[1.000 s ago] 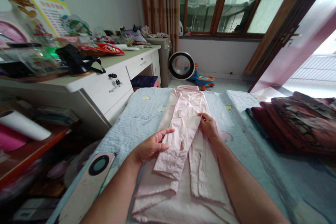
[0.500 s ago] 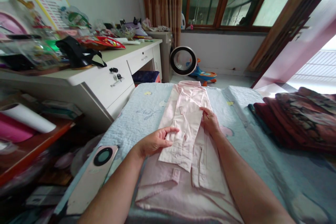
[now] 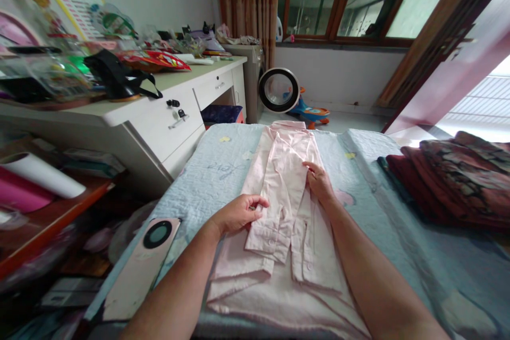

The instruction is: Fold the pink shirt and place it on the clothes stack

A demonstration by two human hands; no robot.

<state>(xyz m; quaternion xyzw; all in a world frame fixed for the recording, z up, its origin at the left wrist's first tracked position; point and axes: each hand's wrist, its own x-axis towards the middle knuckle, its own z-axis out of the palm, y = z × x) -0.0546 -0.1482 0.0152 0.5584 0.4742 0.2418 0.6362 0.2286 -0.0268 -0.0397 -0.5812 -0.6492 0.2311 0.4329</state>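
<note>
A pale pink long-sleeved shirt lies lengthwise on the bed, its collar at the far end and its hem towards me. Both sleeves are folded in over the body, and their buttoned cuffs point at me. My left hand pinches the edge of the left-lying sleeve, just above its cuff. Higher up, my right hand has thumb and fingers closed on the fabric at the shirt's right side. The other cuff lies flat below that hand.
A light blue quilted cover is under the shirt. Folded dark red and patterned cloths are stacked at the right. A phone lies near the left edge. Beyond stand a cluttered white desk and a machine with its round door open.
My left hand has shifted the near sleeve's cuff slightly right, closer to the other cuff. The right hand has stayed almost in place.
</note>
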